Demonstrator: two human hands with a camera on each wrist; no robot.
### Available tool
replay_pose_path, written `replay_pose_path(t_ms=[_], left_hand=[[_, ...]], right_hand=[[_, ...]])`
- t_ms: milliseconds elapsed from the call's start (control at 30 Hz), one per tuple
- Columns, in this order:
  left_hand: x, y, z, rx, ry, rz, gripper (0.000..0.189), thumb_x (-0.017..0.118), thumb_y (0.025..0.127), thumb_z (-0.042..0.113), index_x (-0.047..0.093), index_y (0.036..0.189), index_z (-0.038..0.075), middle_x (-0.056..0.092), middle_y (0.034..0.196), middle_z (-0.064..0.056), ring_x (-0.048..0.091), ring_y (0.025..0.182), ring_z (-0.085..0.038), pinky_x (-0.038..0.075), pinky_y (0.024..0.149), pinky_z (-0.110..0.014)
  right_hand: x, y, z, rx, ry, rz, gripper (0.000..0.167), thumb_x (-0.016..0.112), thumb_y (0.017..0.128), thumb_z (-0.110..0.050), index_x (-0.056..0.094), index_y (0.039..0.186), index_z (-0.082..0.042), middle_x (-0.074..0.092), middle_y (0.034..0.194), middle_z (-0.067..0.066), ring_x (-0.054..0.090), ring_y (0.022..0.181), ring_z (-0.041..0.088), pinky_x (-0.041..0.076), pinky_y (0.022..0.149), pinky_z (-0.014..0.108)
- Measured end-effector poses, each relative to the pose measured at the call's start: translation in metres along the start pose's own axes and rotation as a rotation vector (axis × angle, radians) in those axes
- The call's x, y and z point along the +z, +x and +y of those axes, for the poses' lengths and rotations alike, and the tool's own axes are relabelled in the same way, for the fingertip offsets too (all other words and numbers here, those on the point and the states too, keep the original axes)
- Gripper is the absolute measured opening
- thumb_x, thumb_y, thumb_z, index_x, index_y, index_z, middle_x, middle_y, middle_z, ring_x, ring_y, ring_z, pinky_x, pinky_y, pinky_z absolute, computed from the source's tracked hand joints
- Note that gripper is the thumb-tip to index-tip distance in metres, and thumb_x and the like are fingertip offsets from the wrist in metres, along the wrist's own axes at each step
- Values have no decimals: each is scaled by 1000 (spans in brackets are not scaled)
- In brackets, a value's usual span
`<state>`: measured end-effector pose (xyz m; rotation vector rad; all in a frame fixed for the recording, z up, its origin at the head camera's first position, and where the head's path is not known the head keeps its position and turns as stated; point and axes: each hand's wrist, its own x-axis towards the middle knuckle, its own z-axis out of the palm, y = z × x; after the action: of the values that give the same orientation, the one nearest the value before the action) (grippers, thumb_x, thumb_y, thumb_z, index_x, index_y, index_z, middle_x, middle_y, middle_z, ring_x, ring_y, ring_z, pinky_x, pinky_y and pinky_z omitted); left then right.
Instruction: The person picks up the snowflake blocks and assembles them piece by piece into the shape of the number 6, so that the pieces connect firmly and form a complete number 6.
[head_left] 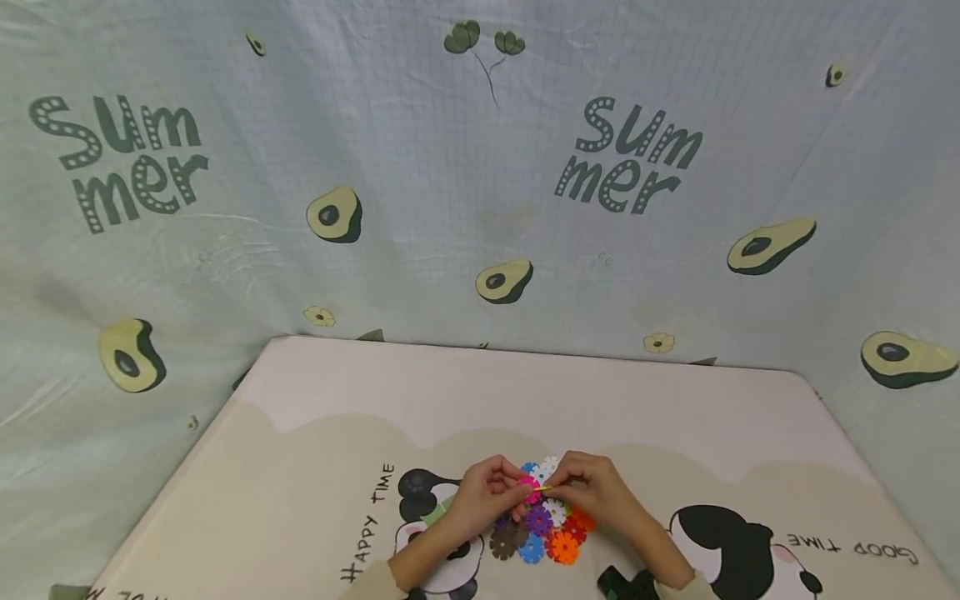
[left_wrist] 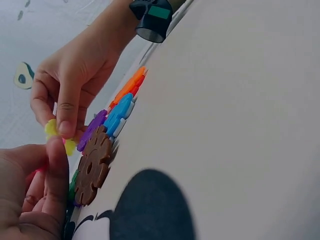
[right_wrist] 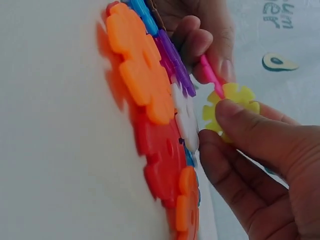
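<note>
My left hand pinches a pink notched plastic disc by its edge. A yellow notched disc is pinched between the thumb and fingers of my right hand. The two discs meet at their edges, at an angle to each other; whether their slots interlock I cannot tell. Both hands are just above a cluster of similar discs, among them a brown disc, a purple disc, an orange disc and a red disc. Blue and white ones lie among them.
The discs lie on a pale table printed with pandas and lettering. Behind it hangs a curtain with avocado prints. A dark wrist camera is strapped to the right wrist.
</note>
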<state>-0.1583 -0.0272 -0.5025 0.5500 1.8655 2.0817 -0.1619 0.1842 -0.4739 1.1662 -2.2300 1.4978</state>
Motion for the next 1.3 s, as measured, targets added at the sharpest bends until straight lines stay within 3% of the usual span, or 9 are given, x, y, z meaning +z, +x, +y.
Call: replay_pose_path(t_ms=[133, 267, 500, 667, 800, 933, 1167, 1300], left_hand=[[2, 1, 1, 36, -14, -30, 26, 62, 94, 2, 49, 108, -16, 62, 84, -18, 61, 62, -3, 51, 58, -16], [2, 1, 3, 9, 10, -40, 26, 60, 96, 5, 53, 110, -15, 61, 80, -8, 56, 59, -3, 46, 54, -14], [0, 0, 6, -54, 154, -47, 29, 65, 95, 20, 66, 113, -3, 56, 70, 1, 43, 54, -1, 34, 50, -15], [0, -1, 8, -43, 265, -62, 28, 67, 93, 23, 71, 112, 3, 51, 71, 5, 39, 53, 0, 31, 48, -17], [0, 0, 8, -16, 307, -90, 26, 67, 93, 23, 72, 110, 4, 51, 76, 6, 42, 56, -1, 32, 51, -16], [-1, 0, 8, -11, 297, -112, 25, 67, 93, 23, 72, 107, 3, 50, 74, 5, 42, 57, -1, 32, 51, -16], [-2, 0, 5, 21, 233, -83, 27, 66, 94, 22, 72, 107, -1, 56, 79, 3, 44, 63, 0, 34, 55, -15], [-2, 1, 4, 5, 194, -80, 31, 63, 96, 24, 70, 107, -3, 62, 78, -2, 45, 61, 1, 35, 54, -14]], right_hand=[[-2, -5, 13, 30, 0, 1, 23, 72, 73, 19, 70, 83, -2, 65, 78, 10, 62, 70, 16, 54, 64, 22], [-4, -6, 16, 25, 55, -46, 23, 70, 77, 17, 69, 91, -2, 66, 86, 14, 65, 79, 15, 56, 70, 25], [-2, -3, 14, -36, 94, -109, 28, 66, 78, 20, 70, 94, -2, 67, 89, 14, 62, 79, 16, 55, 68, 23], [-1, 2, 3, -16, 102, -146, 25, 68, 77, 20, 70, 90, -2, 67, 85, 12, 53, 69, 16, 45, 56, 21], [-1, 0, 4, 6, 94, -147, 25, 69, 77, 18, 71, 90, -2, 67, 86, 12, 56, 73, 17, 48, 59, 23], [-3, -4, 13, 21, 92, -162, 24, 70, 80, 13, 72, 96, -5, 68, 92, 9, 59, 79, 17, 50, 64, 25], [-15, -8, 14, 121, 43, -217, 25, 72, 86, -3, 62, 109, -9, 61, 96, 9, 52, 69, 8, 48, 57, 21], [-20, -9, 15, 155, -14, -243, 26, 74, 86, -8, 62, 109, -8, 61, 95, 9, 51, 69, 12, 45, 59, 21]])
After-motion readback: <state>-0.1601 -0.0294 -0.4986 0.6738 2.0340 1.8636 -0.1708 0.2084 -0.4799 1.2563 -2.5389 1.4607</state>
